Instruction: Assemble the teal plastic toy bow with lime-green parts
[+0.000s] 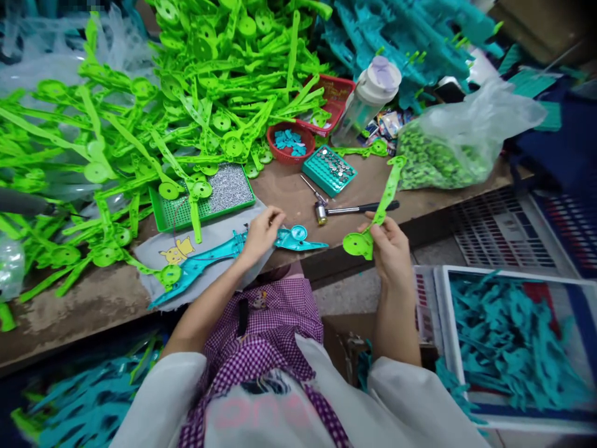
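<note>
My right hand is closed around a long bright green plastic part with a round disc at its lower end, lifted off the bench. Over a blue plastic part, my left hand has its fingertips pinched together; whatever sits between them is too small or hidden to name. That blue part lies on a grey cloth with a yellow cartoon print. A hammer rests between my hands, its dark handle toward the right one. Just behind the hammer is a thin screwdriver-like tool.
Green parts pile high at the back left. A green tray holds tiny metal pieces. Nearby stand a teal pegged block, a red basket, a bottle and a plastic bag. A white-rimmed crate sits lower right.
</note>
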Tool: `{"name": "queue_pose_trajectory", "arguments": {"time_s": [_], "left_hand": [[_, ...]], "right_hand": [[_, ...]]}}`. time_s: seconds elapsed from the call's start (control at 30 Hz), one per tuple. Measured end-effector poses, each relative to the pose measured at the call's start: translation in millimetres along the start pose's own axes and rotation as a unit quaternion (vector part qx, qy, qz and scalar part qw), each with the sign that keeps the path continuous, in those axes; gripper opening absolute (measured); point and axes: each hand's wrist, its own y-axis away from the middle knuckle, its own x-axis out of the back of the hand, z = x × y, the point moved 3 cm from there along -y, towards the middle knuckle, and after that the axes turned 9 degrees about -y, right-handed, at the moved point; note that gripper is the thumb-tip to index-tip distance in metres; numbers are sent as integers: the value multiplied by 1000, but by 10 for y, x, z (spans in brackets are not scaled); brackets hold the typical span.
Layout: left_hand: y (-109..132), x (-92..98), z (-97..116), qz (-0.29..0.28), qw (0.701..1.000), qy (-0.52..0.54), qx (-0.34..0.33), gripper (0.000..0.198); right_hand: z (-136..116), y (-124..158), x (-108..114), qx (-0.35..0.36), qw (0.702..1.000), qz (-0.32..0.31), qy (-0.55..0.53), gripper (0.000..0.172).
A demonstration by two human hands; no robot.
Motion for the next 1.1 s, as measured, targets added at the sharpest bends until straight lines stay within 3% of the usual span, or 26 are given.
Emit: {"name": "queue_pose_trajectory", "arguments": {"time_s": [0.13, 0.23, 0.37, 0.47, 0.57, 0.67, 0.8, 0.93, 1.1], "left_hand": [[-23, 163, -174, 9, 962, 233, 140, 24], [35, 223, -194, -13, 935, 313, 165, 33], [156, 312, -195, 12, 955, 272, 119, 47], [224, 326, -242, 22, 980, 173, 95, 47], [245, 295, -302, 18, 984, 151, 89, 45], [228, 251, -320, 8, 972, 211, 103, 48], [155, 155, -242, -18, 957, 266, 116, 47], [100, -3, -163, -68, 955, 267, 114, 32], [231, 17, -124, -42, 988, 147, 38, 24]], "right_hand": [[219, -186, -337, -49, 993, -102, -24, 45], [409, -408, -611, -68, 984, -165, -9, 46], [671, -697, -909, -28, 969, -230, 89, 55], [774, -749, -1035, 45, 942, -218, 251, 58], [753, -636, -1089, 110, 907, -138, 383, 55], [671, -470, -1104, 153, 889, -108, 418, 46], [578, -344, -1032, 182, 893, -157, 381, 35], [583, -335, -966, 188, 878, -222, 379, 26], [538, -326, -963, 203, 875, -219, 381, 26]]}}
